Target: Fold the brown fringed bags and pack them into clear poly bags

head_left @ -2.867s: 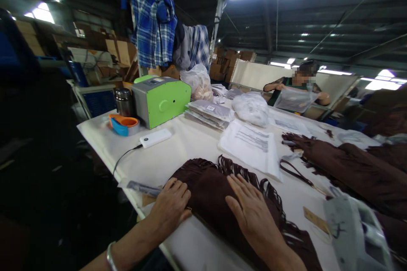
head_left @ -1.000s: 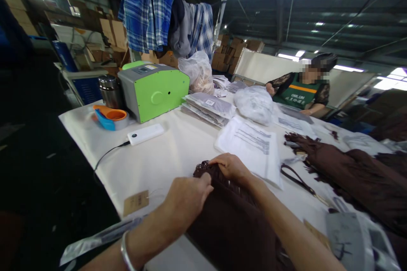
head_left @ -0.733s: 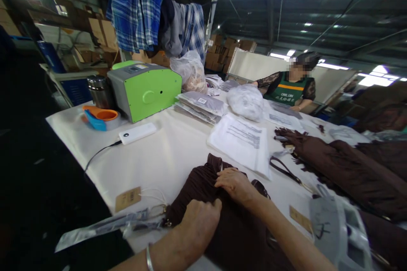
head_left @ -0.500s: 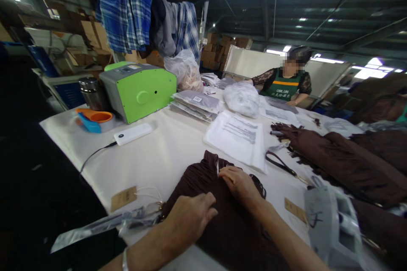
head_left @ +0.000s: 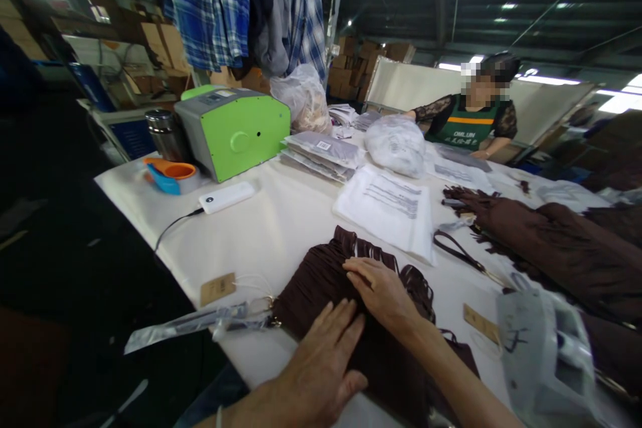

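A dark brown fringed bag (head_left: pixel 308 287) lies on the white table in front of me, its fringe strands spread toward the far edge. My left hand (head_left: pixel 321 354) rests flat on it, fingers stretched out. Farther up, my right hand (head_left: pixel 381 294) lies on the strands with its fingers extended and slightly bent, palm hidden. From the bag's left side a plastic-wrapped strap (head_left: pixel 180 331) with metal fittings sticks out past the table edge. A brown paper tag (head_left: pixel 217 289) on a white string lies beside it.
Printed white plastic bags (head_left: pixel 386 204) lie beyond the bag. A green machine (head_left: pixel 245 134), steel flask (head_left: pixel 165 137) and white power bank (head_left: pixel 227 197) stand left. To the right are a grey plastic device (head_left: pixel 542 348) and more brown fringed pieces (head_left: pixel 556 234). A co-worker (head_left: pixel 469 120) is across the table.
My left hand has opened from a loose curl and flattened onto the bag. My right hand stays near the fringe. More strands show on the right, and the whole view has shifted slightly.
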Action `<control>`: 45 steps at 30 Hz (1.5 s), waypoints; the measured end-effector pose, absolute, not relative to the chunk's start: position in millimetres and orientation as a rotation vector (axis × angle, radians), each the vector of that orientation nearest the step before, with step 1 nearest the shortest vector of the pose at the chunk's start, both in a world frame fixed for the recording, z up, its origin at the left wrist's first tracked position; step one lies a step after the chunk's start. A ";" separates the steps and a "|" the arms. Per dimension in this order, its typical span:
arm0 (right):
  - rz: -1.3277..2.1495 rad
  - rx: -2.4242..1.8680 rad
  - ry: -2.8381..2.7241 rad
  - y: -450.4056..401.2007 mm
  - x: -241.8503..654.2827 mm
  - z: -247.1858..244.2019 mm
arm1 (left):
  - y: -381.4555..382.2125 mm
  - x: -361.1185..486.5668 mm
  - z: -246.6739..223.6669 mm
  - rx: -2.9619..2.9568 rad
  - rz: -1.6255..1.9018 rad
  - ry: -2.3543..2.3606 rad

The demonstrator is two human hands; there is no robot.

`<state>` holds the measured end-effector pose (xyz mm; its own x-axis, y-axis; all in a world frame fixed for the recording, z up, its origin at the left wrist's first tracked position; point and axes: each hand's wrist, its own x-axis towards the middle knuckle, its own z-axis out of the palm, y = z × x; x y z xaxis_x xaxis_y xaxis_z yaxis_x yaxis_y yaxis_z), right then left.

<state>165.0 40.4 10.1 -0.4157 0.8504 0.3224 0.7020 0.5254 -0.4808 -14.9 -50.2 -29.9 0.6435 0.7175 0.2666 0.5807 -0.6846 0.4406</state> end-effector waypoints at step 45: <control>0.395 -1.154 -2.058 -48.3 148.1 -14.8 | 19.0 -142.9 44.4 0.974 0.756 0.963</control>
